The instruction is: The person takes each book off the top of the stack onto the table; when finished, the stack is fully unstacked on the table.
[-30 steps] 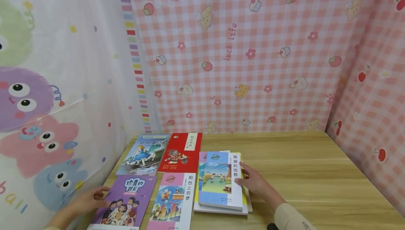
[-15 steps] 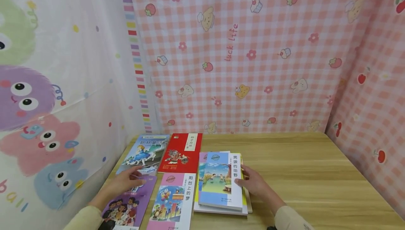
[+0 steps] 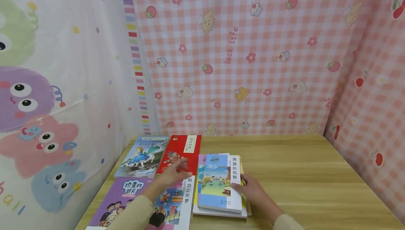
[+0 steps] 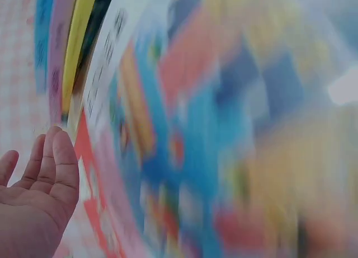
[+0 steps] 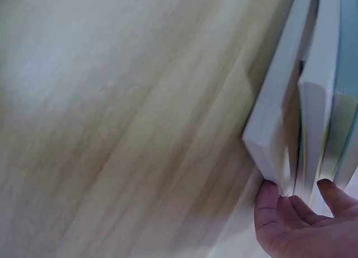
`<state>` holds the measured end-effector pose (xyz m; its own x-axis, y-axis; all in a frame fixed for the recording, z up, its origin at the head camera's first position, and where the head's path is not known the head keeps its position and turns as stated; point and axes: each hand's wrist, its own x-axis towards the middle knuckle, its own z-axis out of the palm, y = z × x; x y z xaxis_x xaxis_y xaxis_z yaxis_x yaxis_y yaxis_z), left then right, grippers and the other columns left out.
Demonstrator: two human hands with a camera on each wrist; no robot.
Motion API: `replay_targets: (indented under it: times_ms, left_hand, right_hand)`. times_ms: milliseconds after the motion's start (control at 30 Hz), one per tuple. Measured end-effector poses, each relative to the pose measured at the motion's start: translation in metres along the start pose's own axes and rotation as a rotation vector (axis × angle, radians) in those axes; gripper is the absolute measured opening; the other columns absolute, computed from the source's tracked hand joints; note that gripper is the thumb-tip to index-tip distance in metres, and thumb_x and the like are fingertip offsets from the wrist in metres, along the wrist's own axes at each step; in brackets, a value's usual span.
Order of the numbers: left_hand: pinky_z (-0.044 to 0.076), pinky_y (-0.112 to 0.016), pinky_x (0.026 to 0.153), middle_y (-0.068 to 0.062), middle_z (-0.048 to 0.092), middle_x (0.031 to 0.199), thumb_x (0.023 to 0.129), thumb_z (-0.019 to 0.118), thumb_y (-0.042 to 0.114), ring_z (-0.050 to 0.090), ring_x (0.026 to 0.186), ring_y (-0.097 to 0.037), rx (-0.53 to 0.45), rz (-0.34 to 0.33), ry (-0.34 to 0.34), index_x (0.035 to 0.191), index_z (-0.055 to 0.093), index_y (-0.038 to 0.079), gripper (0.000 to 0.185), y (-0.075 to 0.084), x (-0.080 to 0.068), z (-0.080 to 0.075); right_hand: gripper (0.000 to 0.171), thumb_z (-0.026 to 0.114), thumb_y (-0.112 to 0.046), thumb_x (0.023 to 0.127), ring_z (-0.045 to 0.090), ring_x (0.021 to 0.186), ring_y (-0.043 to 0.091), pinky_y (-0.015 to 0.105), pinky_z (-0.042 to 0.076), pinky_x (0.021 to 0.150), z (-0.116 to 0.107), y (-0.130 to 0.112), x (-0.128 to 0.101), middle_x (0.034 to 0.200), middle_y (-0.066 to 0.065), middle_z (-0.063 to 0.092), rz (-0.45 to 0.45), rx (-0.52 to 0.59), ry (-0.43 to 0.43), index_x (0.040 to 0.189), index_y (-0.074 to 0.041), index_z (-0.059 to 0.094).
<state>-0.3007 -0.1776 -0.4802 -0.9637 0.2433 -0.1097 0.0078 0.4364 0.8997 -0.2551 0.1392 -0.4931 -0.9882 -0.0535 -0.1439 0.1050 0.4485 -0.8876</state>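
My left hand point(image 3: 171, 179), fingers extended and apart, hovers over the near edge of the red book point(image 3: 186, 159) and the top of the pink-and-white picture book point(image 3: 169, 202). In the left wrist view this hand point(image 4: 42, 191) is seen palm side with nothing in it. My right hand point(image 3: 256, 193) holds the right edge of a book stack, its thumb on the white strip of the blue-covered top book point(image 3: 216, 184). From the right wrist, the fingertips point(image 5: 267, 202) lie along the page edges of the stacked books point(image 5: 279, 118).
A blue fairy-tale book point(image 3: 142, 156) lies at the back left, with a purple book point(image 3: 133, 187) in front of it, partly behind my left sleeve. Bare wooden table point(image 3: 303, 180) stretches to the right. Patterned cloths point(image 3: 269, 47) hang behind and at both sides.
My left hand has moved rightward from the purple book's left edge, across that book, to over the red and pink books. The right hand stays at the stack.
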Motion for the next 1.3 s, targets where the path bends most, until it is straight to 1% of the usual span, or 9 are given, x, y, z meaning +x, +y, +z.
replay_targets:
  times_ms: [67,167,300,367,500,733,833,1067,1300]
  left_hand:
    - [0.054,-0.045,0.085,-0.014,0.055,0.129,0.089,0.075,0.025,0.057,0.106,-0.027,0.021,0.01,-0.026,0.152,0.035,0.006,0.076,0.0,0.002,0.012]
    - [0.053,-0.046,0.087,-0.011,0.056,0.125,0.088,0.077,0.024,0.055,0.106,-0.027,0.045,-0.016,-0.038,0.151,0.037,0.006,0.077,-0.001,0.002,0.026]
    - [0.048,-0.047,0.095,-0.007,0.056,0.12,0.085,0.08,0.021,0.051,0.108,-0.026,0.061,-0.015,-0.073,0.149,0.04,0.005,0.077,-0.005,0.004,0.037]
    - [0.046,-0.048,0.097,-0.006,0.056,0.12,0.085,0.08,0.02,0.05,0.109,-0.026,0.06,-0.019,-0.098,0.149,0.042,0.006,0.075,-0.008,0.007,0.04]
    - [0.043,-0.051,0.1,-0.005,0.055,0.122,0.085,0.079,0.021,0.049,0.112,-0.027,0.041,-0.042,-0.129,0.149,0.043,0.008,0.075,-0.013,0.01,0.041]
    - [0.04,-0.058,0.103,-0.008,0.052,0.127,0.082,0.082,0.021,0.046,0.115,-0.03,0.05,-0.055,-0.148,0.154,0.033,0.01,0.088,-0.008,0.009,0.039]
    - [0.038,-0.06,0.104,-0.009,0.051,0.132,0.081,0.084,0.022,0.046,0.118,-0.031,0.064,-0.062,-0.147,0.155,0.033,0.013,0.091,-0.006,0.009,0.037]
    - [0.035,-0.06,0.106,-0.009,0.051,0.133,0.079,0.085,0.023,0.045,0.12,-0.031,0.071,-0.068,-0.152,0.155,0.033,0.014,0.093,-0.004,0.01,0.037]
    - [0.036,-0.059,0.106,-0.009,0.049,0.131,0.08,0.085,0.02,0.044,0.119,-0.031,0.037,-0.062,-0.164,0.156,0.031,0.012,0.094,0.0,0.008,0.039]
  right_hand:
    - [0.07,0.071,-0.026,0.091,0.051,0.12,0.049,0.063,0.038,0.102,0.001,-0.002,-0.001,0.138,0.034,0.047,0.003,0.006,-0.005,0.143,0.012,0.041]
    - [0.069,0.071,-0.019,0.091,0.056,0.114,0.047,0.057,0.047,0.096,0.001,-0.003,-0.001,0.135,0.035,0.049,0.018,0.052,-0.011,0.143,0.013,0.039]
    - [0.062,0.07,-0.008,0.089,0.063,0.098,0.034,0.044,0.055,0.082,-0.001,0.0,0.004,0.122,0.03,0.058,0.041,0.123,0.013,0.141,0.012,0.042]
    - [0.059,0.069,-0.004,0.089,0.062,0.097,0.03,0.041,0.055,0.082,-0.003,0.003,0.006,0.12,0.026,0.06,0.043,0.141,0.031,0.14,0.012,0.044]
    - [0.057,0.067,-0.001,0.089,0.064,0.087,0.025,0.037,0.056,0.074,-0.01,0.005,0.009,0.113,0.022,0.062,0.033,0.181,0.044,0.14,0.01,0.046]
    - [0.056,0.061,-0.003,0.094,0.068,0.08,0.026,0.042,0.058,0.068,-0.023,0.005,0.014,0.12,0.025,0.061,0.062,0.309,0.036,0.146,0.003,0.042]
    - [0.056,0.058,-0.002,0.094,0.068,0.082,0.027,0.042,0.058,0.07,-0.027,0.002,0.015,0.121,0.025,0.061,0.066,0.346,0.007,0.148,0.003,0.04]
    - [0.063,0.055,0.006,0.092,0.067,0.093,0.029,0.043,0.057,0.075,-0.036,0.0,0.018,0.139,0.03,0.049,0.076,0.383,-0.074,0.151,0.003,0.034]
    - [0.062,0.054,0.003,0.094,0.067,0.095,0.027,0.042,0.057,0.074,-0.055,-0.003,0.021,0.142,0.03,0.046,0.057,0.376,-0.063,0.152,0.002,0.032]
